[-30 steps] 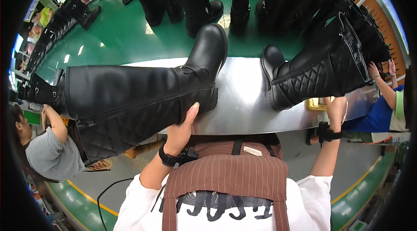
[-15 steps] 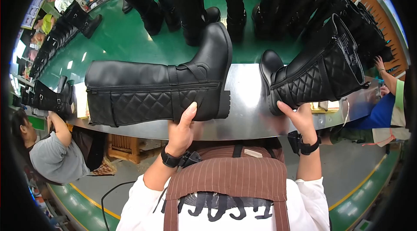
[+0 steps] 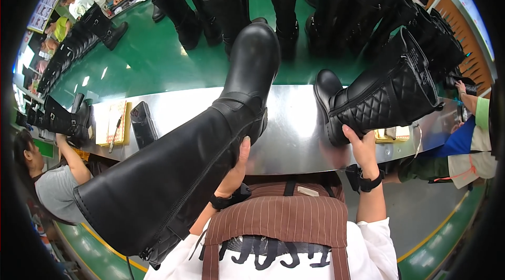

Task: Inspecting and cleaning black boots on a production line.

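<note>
My left hand (image 3: 235, 172) is closed on a tall black boot (image 3: 168, 169) at its heel, the thumb against the heel side and the other fingers mostly hidden. This boot slants across the view, toe up toward the far side, wide shaft top down at lower left. Its smooth side and ankle straps show, with a zip along the lower edge. My right hand (image 3: 363, 148) grips a second black boot (image 3: 376, 98) by the heel from below. That one leans with its toe to the left and its open top to the upper right, showing a quilted panel and a zip.
A metal table edge (image 3: 294, 159) lies before me, with a green surface (image 3: 152, 69) beyond. Several black boots (image 3: 226, 6) stand at the back, others at left. A notepad with a pen (image 3: 118, 125) and a dark phone-like object (image 3: 143, 125) lie at left. People work on both sides.
The left boot has swung from lying crosswise to slanting, its shaft top moving down toward me and its smooth side turning up. The notepad and dark object came into sight. The right boot barely shifted.
</note>
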